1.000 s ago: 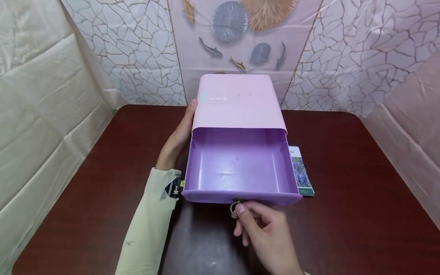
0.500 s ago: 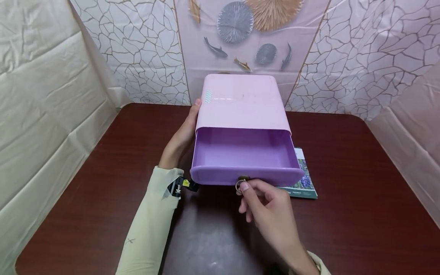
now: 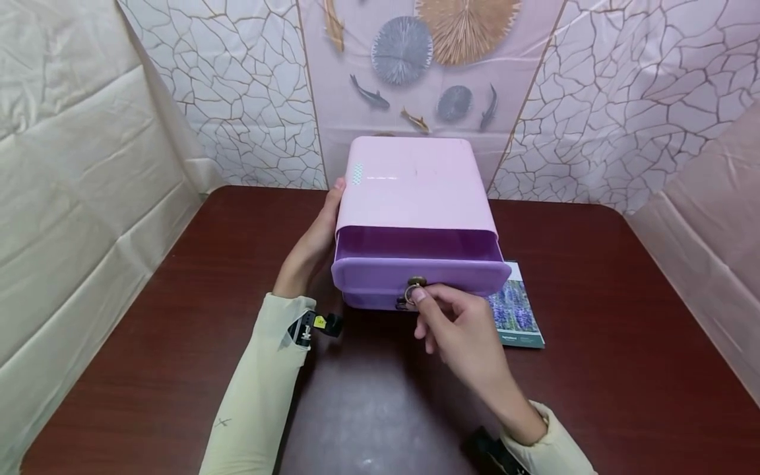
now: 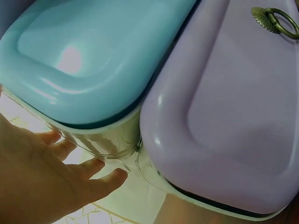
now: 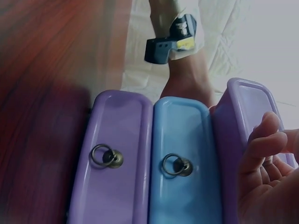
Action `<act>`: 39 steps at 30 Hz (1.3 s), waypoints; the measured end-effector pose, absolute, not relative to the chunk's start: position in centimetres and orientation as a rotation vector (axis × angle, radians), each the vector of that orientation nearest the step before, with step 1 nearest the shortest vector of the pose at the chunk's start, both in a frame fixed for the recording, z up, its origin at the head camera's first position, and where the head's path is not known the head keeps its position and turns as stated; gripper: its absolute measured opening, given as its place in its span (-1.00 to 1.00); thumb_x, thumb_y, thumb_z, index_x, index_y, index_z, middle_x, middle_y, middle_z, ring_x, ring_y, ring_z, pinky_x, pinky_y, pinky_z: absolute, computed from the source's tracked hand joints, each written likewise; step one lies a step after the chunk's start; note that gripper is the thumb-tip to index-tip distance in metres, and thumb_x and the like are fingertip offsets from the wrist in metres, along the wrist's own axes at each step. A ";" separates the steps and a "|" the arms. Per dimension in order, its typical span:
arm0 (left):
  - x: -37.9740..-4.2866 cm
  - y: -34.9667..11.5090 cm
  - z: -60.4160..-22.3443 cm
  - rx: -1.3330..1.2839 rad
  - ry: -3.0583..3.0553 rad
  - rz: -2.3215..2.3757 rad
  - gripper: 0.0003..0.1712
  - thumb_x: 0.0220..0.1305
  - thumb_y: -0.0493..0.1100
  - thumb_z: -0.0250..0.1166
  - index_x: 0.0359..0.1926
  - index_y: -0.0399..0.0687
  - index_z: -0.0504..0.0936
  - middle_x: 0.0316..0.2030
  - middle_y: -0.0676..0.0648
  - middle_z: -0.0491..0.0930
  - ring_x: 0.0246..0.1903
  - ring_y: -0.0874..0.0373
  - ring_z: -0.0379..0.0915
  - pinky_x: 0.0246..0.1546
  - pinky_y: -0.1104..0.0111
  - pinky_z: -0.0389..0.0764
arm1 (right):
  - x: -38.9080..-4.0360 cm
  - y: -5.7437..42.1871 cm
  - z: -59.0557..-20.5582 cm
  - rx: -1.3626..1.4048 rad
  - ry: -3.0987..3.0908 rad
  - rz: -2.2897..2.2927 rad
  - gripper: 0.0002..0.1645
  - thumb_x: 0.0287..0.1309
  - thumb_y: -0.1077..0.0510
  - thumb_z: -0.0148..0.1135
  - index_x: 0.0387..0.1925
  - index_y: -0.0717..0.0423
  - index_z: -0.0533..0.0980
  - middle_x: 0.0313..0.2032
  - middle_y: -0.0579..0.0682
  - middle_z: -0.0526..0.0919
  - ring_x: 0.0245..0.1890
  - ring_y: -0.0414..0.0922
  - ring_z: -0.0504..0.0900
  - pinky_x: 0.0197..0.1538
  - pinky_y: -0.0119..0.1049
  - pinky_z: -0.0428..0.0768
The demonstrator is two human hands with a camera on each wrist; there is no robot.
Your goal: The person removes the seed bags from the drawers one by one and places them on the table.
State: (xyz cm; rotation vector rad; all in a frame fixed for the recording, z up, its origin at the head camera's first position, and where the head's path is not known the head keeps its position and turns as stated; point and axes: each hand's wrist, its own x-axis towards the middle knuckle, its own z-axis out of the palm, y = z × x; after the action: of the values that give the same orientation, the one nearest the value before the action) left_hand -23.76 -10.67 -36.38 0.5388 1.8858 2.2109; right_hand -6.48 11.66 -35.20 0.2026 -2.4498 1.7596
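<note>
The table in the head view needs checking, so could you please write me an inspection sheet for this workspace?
Surface: glossy, dark red-brown table.
Job's things: pale pink plastic cabinet; purple top drawer partly out, with a brass-coloured ring handle; blue middle drawer and purple bottom drawer closed.
Clutter: flower-printed paper leaflet, partly hidden in the head view.
Hands: left hand at the cabinet's side, fingers spread; right hand pinches the ring handle.
Cables: nothing seen.
Surroundings: cream fabric at left, white crackle-patterned backdrop behind.
</note>
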 end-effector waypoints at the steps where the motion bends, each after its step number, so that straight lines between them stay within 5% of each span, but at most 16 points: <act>1: -23.8 -10.6 -36.5 0.544 1.892 2.212 -0.18 0.58 0.47 -0.33 0.60 0.14 0.06 0.34 -0.09 0.27 0.30 0.10 0.22 0.41 0.15 0.18 | -6.8 11.8 -35.3 0.206 -2.453 1.761 -0.74 0.53 0.06 0.26 -0.23 0.12 0.73 -0.60 0.03 0.62 -0.74 0.00 0.53 -0.75 -0.26 0.40; 16: -23.9 -10.7 -36.5 0.544 2.008 2.147 -0.10 0.56 0.47 -0.37 0.68 0.11 -0.05 0.54 -0.03 0.07 0.51 0.14 -0.05 0.56 0.03 -0.09 | -10.3 11.9 -36.0 0.240 -2.407 1.827 -0.70 0.54 -0.03 0.25 -0.16 0.08 0.74 -0.62 0.08 0.59 -0.73 -0.01 0.51 -0.66 -0.25 0.44; 25: -23.8 -10.5 -36.6 0.522 1.938 2.194 -0.09 0.55 0.50 -0.33 0.64 0.07 0.03 0.46 -0.09 0.18 0.40 0.07 0.14 0.49 0.07 0.07 | -11.4 11.9 -35.9 0.204 -2.408 1.848 -0.64 0.52 -0.06 0.27 -0.15 0.16 0.75 -0.65 0.05 0.56 -0.77 -0.12 0.44 -0.66 -0.29 0.44; 39: -23.8 -10.5 -36.5 0.540 1.953 2.187 -0.11 0.56 0.47 -0.36 0.65 0.08 -0.01 0.48 -0.08 0.14 0.42 0.09 0.08 0.50 0.07 0.04 | -11.5 11.6 -35.7 0.202 -2.377 1.861 -0.63 0.50 -0.06 0.29 -0.15 0.18 0.75 -0.63 0.06 0.59 -0.79 -0.19 0.35 -0.69 -0.33 0.32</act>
State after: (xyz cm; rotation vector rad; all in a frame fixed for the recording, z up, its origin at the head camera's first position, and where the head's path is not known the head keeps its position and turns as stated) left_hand -23.77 -10.54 -36.48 0.5404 1.9535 2.1866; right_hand -11.52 11.64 -35.74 0.2020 -2.3775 1.8606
